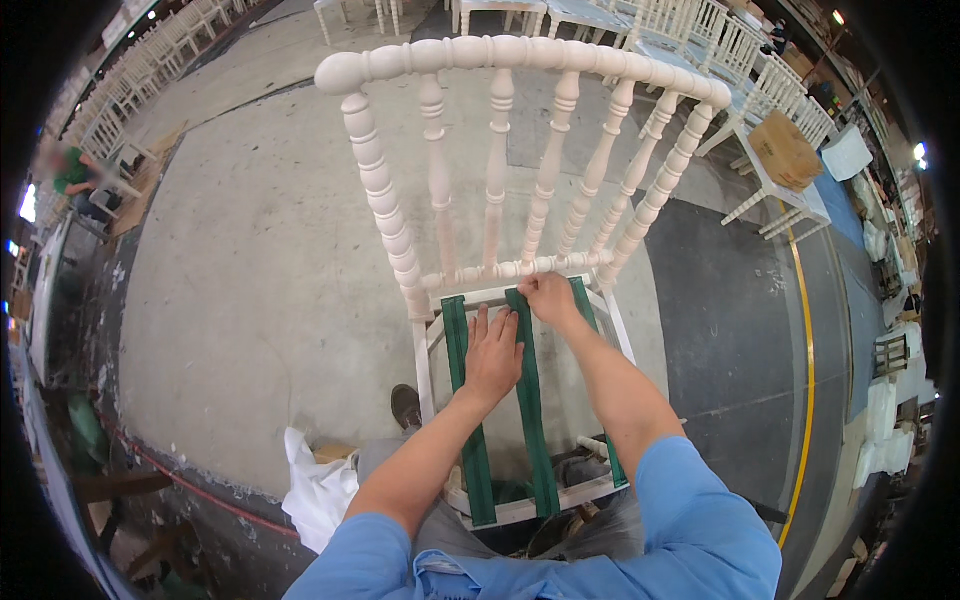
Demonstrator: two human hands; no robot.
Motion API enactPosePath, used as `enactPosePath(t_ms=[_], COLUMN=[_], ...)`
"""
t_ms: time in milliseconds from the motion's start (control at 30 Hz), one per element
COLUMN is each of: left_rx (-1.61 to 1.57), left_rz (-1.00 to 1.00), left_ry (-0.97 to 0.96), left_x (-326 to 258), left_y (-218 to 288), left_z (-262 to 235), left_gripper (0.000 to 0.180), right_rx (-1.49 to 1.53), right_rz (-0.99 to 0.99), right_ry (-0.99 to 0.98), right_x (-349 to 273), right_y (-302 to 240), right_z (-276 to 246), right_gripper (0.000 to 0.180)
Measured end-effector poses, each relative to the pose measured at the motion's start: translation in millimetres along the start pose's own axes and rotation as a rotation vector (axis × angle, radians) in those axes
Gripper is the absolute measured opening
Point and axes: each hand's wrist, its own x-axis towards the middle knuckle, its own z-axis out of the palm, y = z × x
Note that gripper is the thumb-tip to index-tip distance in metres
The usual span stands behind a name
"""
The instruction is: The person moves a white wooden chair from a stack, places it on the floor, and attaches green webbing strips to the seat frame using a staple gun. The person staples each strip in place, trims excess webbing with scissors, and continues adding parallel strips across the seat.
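Note:
A white turned-spindle chair point(395, 235) stands in front of me, its seat frame towards me and its tall back away. Three green webbing straps run front to back across the seat frame: a left strap point(477, 455), a middle strap point(533, 420) and a right strap point(582, 298). My left hand point(495, 358) lies with fingers stretched out, its fingertips at the middle strap near the rear rail. At that strap's rear end my right hand point(550, 299) is closed, fingers pinched on the strap's end by the rail.
A white cloth or bag point(315, 490) lies on the floor at my left. Rows of white chairs point(700, 35) stand farther back, and a brown carton point(785, 150) rests on one at right. Another person point(75, 175) sits at far left. A yellow line point(803, 400) marks the floor.

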Motion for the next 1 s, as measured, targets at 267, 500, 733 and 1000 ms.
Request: enactPosePath(t_ms=[267,500,733,1000], left_rx=[0.148,0.210,0.269,0.266], left_rz=[-0.023,-0.021,-0.018,0.015], left_ry=[-0.044,-0.069,-0.057,-0.084], left_x=[24,25,20,23], left_y=[-21,-15,-25,-12], left_z=[21,27,26,32], left_gripper=[0.061,0.062,0.063,0.065], right_rx=[-0.029,0.017,0.508,-0.567], right_rz=[0.028,0.074,0.202,0.992], right_ry=[-0.022,-0.101,-0.002,0.575], right_x=[9,4,-137,-605], right_y=[4,7,51,143], right_z=[8,-6,-106,-254], right_gripper=[0.030,0.026,0.030,0.028])
